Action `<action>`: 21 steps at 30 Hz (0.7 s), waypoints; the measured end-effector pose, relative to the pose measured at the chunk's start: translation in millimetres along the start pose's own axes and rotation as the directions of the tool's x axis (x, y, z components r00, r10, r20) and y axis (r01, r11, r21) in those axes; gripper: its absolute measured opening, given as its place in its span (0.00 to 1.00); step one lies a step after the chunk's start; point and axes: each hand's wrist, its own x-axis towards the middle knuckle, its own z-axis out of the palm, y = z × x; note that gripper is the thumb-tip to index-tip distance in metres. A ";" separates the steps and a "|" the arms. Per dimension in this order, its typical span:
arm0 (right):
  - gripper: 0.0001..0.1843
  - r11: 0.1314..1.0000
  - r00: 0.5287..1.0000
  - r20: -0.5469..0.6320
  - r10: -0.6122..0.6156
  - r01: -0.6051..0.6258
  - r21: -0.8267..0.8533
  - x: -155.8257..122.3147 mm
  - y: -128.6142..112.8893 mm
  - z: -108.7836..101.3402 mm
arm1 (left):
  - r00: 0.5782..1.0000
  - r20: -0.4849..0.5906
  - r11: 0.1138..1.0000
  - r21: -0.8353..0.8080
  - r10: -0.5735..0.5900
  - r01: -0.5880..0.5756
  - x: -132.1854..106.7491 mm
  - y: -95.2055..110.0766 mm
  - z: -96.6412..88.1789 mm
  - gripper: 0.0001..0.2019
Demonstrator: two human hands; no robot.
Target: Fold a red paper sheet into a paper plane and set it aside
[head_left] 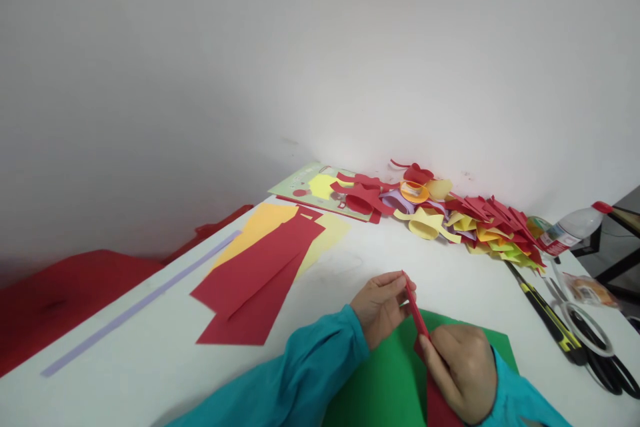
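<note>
My left hand [381, 305] and my right hand [463, 370] both pinch a narrow folded strip of red paper [415, 312], held on edge above a green sheet [385, 387] on the white table [150, 373]. The left hand's fingers are closed on the strip's upper end. The right hand grips its lower end, where the red paper widens under the palm. Both arms wear teal sleeves.
Red and yellow paper sheets [260, 273] lie to the left, with a long lilac strip [135, 310] beyond them. A heap of coloured paper scraps [465, 217] lines the wall. A utility knife [547, 317], scissors [595, 347], tape and a plastic bottle [570, 227] sit at the right.
</note>
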 end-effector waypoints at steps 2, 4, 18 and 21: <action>0.17 1.000 1.000 -0.002 0.002 -0.002 0.003 0.0 0.0 0.1 | 1.000 -0.001 1.000 0.004 0.001 -0.001 -0.2 -0.1 0.6 0.11; 0.17 1.000 1.000 -0.005 0.005 -0.005 0.004 -0.5 0.1 0.8 | 1.000 -0.017 1.000 0.002 0.007 -0.007 -0.3 0.2 1.2 0.11; 0.16 1.000 0.999 0.038 0.019 -0.020 0.018 -3.2 0.9 2.2 | 1.000 -0.024 0.999 0.046 0.019 -0.018 1.5 7.6 -0.9 0.13; 0.17 0.999 0.999 0.037 0.018 -0.019 0.028 -2.5 0.4 1.7 | 0.998 -0.045 0.999 0.024 0.041 -0.040 1.6 5.6 -0.8 0.13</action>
